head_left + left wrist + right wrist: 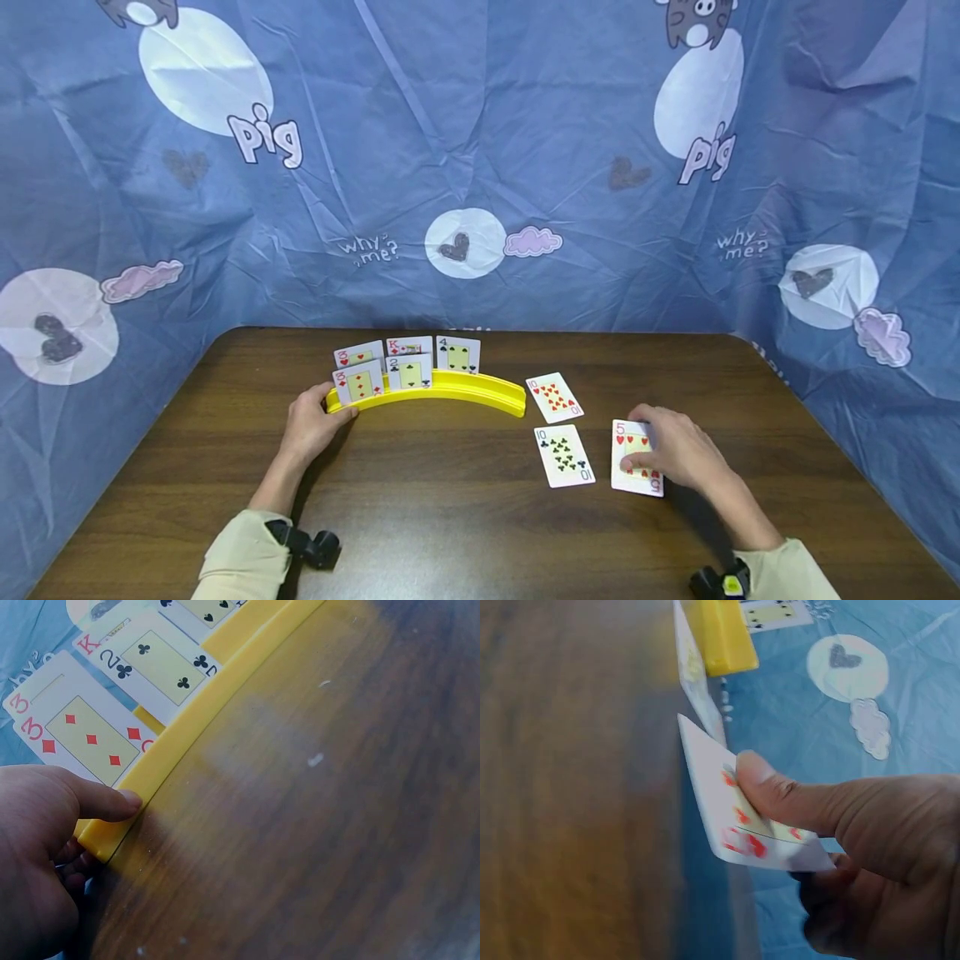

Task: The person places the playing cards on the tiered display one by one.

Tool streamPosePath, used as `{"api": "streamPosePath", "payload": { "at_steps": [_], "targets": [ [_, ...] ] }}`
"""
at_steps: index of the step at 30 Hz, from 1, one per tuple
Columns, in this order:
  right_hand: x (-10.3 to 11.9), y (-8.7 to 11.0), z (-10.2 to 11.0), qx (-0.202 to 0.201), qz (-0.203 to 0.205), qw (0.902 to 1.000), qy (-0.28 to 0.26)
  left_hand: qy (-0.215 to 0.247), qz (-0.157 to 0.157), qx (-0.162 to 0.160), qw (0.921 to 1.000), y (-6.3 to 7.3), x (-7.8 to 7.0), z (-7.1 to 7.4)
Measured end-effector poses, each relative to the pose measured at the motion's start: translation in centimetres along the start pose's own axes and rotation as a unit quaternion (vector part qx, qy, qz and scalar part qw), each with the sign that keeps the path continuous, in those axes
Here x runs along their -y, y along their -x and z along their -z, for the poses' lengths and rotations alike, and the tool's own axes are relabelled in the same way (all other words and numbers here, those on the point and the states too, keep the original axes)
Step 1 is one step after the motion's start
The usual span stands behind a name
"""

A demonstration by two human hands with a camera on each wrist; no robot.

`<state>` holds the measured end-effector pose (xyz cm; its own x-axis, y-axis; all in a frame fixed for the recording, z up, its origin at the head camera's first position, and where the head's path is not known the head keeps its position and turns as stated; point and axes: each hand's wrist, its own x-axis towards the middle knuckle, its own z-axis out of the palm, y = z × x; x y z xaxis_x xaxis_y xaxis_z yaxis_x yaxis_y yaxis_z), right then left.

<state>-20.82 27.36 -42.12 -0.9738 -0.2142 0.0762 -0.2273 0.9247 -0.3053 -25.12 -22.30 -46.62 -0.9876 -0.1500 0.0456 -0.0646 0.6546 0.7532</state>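
My left hand [313, 425] grips the left end of a curved yellow card holder [480, 390], thumb [112, 802] on its front side. Upright in the holder stand a three of diamonds [358, 383] and a two of clubs [409, 372] in front. Behind them are a three of hearts [352, 355], a red king [408, 343] and a black four [458, 357]. Over the table at the right, my right hand [686, 446] pinches a five of hearts [628, 479] between thumb and fingers. In the right wrist view this card [705, 780] is tilted and its far side is hidden.
Just right of the holder, a ten of hearts [553, 397] lies face up on the brown wooden table [450, 517]. Nearer to me lies a ten of clubs [564, 456], left of the right hand. A blue patterned cloth [480, 167] hangs behind the table.
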Motion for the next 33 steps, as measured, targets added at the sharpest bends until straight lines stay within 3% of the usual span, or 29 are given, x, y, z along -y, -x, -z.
{"api": "streamPosePath", "payload": {
  "at_steps": [9, 14, 18, 24, 28, 33],
  "targets": [
    [-1.0, 0.2, 2.4, 0.001, 0.036, 0.9961, -0.081, 0.006, 0.006, 0.006, 0.9999, 0.0, -0.1, -0.1],
    [-1.0, 0.0, 3.3, -0.011, 0.026, 0.9900, -0.138, 0.006, 0.005, 0.002, 1.0000, -0.1, -0.1, -0.1],
    [-0.7, -0.3, 3.9, -0.052, 0.011, 0.9849, -0.165, 0.008, 0.006, 0.003, 0.9999, -0.1, -0.1, -0.1],
    [-0.2, -0.8, 4.8, -0.142, 0.027, 0.9717, -0.187, 0.011, 0.009, 0.007, 0.9999, 0.0, -0.2, -0.1],
    [0.3, -1.2, 5.4, -0.154, 0.024, 0.9612, -0.227, 0.008, 0.009, 0.006, 0.9999, 0.0, -0.2, 0.0],
    [1.3, -1.8, 5.9, -0.148, 0.018, 0.9566, -0.250, 0.006, 0.007, 0.004, 0.9999, 0.0, -0.2, -0.1]
  ]
}}
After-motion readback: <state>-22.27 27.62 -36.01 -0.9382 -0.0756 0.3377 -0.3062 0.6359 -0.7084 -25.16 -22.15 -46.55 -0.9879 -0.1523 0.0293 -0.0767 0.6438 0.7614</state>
